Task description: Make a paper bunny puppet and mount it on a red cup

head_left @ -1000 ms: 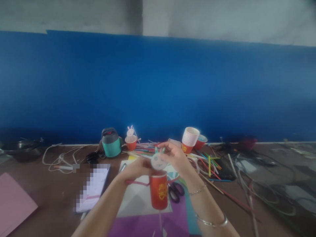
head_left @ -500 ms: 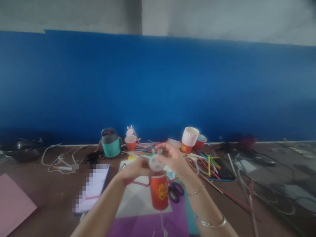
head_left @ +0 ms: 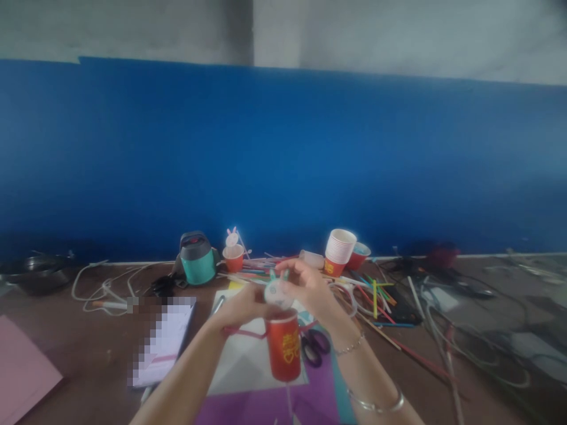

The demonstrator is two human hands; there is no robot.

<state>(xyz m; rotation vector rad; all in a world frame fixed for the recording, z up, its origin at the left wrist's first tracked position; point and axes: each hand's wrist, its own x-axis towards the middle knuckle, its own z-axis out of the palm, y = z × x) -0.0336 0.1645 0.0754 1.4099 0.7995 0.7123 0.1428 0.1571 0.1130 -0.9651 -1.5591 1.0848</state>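
Note:
A red paper cup [head_left: 283, 351] with yellow characters hangs upright in front of me, and a thin pale stick [head_left: 289, 396] shows below its base. At the cup's mouth is a round white rabbit-head cutout [head_left: 277, 293] with green ears. My right hand [head_left: 308, 287] pinches the cutout at its right side, thumb in front. My left hand [head_left: 244, 306] is closed at the cup's left rim, its thumb close to the cutout's lower edge; its other fingers are partly hidden. Black-handled scissors [head_left: 315, 347] lie right of the cup.
White paper [head_left: 234, 369] lies over a purple sheet [head_left: 248, 407]. Behind stand a teal container [head_left: 198, 268], a cup with a pink-eared rabbit [head_left: 233, 258] and stacked cups [head_left: 340, 251]. Colored sticks and cables spread right; a phone-like slab [head_left: 163, 348] and pink sheet [head_left: 24, 366] lie left.
The rabbit cutout has tilted and shifted slightly left and down, with both hands still at it and the cup. The whole view has moved a little.

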